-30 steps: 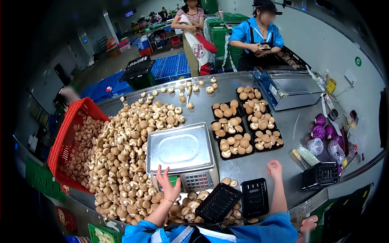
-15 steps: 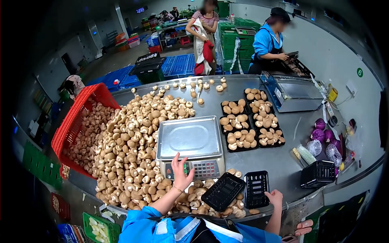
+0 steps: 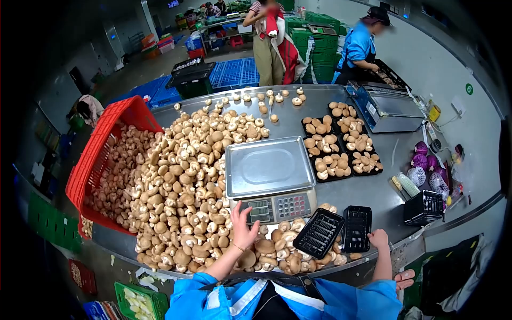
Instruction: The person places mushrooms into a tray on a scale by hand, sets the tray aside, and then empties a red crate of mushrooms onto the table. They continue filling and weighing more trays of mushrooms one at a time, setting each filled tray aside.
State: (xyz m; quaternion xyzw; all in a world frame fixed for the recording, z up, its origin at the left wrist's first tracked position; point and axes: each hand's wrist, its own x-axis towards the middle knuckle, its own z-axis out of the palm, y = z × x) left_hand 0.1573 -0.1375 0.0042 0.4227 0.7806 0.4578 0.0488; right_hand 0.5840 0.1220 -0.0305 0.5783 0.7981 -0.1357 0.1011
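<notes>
My left hand [image 3: 244, 226] hovers by the keypad end of a digital scale [image 3: 269, 168], fingers apart and holding nothing. The scale's metal pan is bare. My right hand [image 3: 379, 239] is closed at the right edge of an empty black plastic tray [image 3: 356, 229]; its fingertips are partly hidden. Left of that tray, a second empty black tray [image 3: 319, 233] lies tilted on loose mushrooms [image 3: 277, 250]. A large heap of brown mushrooms [image 3: 186, 181] spreads left of the scale.
A tipped red crate [image 3: 106, 160] with mushrooms stands left. Filled mushroom trays [image 3: 333, 166] sit right of the scale, near a wrapping machine [image 3: 394, 109]. Stacked black trays [image 3: 423, 208] and purple cabbages [image 3: 420, 161] are at right. Two people stand beyond the table.
The view has shifted, so the table appears higher and further right. My right hand has curled more tightly by the tray. The person in stripes has lifted the red and white cloth.
</notes>
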